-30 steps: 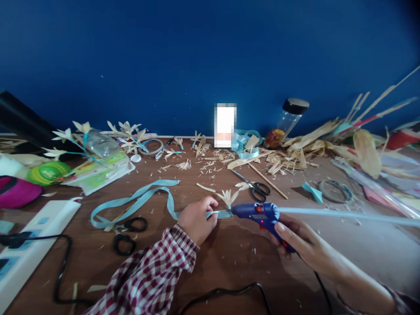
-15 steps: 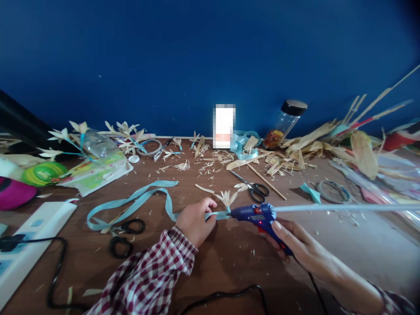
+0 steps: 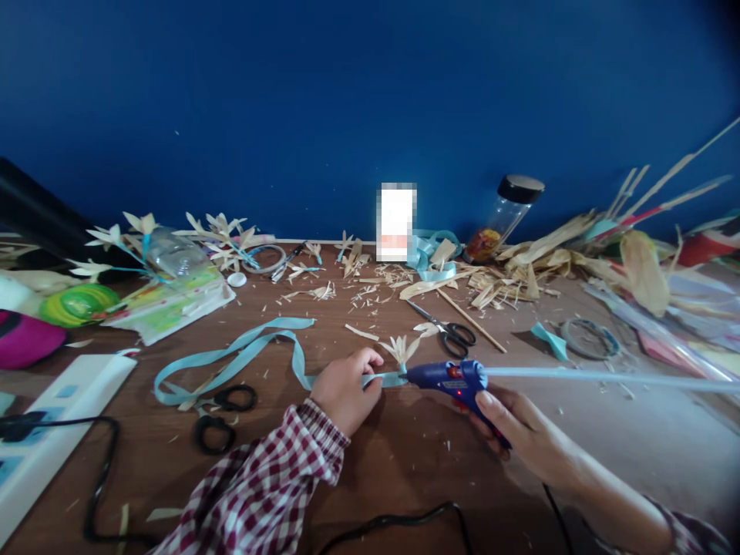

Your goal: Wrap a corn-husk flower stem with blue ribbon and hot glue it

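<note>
Checked sleeve (image 3: 271,486) low centre. Left hand (image 3: 345,389) pinched shut on pale-blue ribbon (image 3: 231,358), mid-frame on worktop (image 3: 405,470). Right hand (image 3: 509,432) wrapped tight round glue gun (image 3: 448,378), nozzle touching ribbon end just under small husk flower (image 3: 401,348). My read: gluing under way, long ribbon tail loose toward left. Beyond: scissors (image 3: 448,330), husk scraps (image 3: 370,289). Finished flowers (image 3: 220,227) upper left.

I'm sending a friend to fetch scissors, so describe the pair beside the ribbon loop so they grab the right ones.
On the brown table, follow the light-blue ribbon leftward from the left hand to its loop. The scissors lie on the near side of that loop. Their black handles spread wide, unlike the second pair beyond the glue gun, whose handles sit together.
</note>
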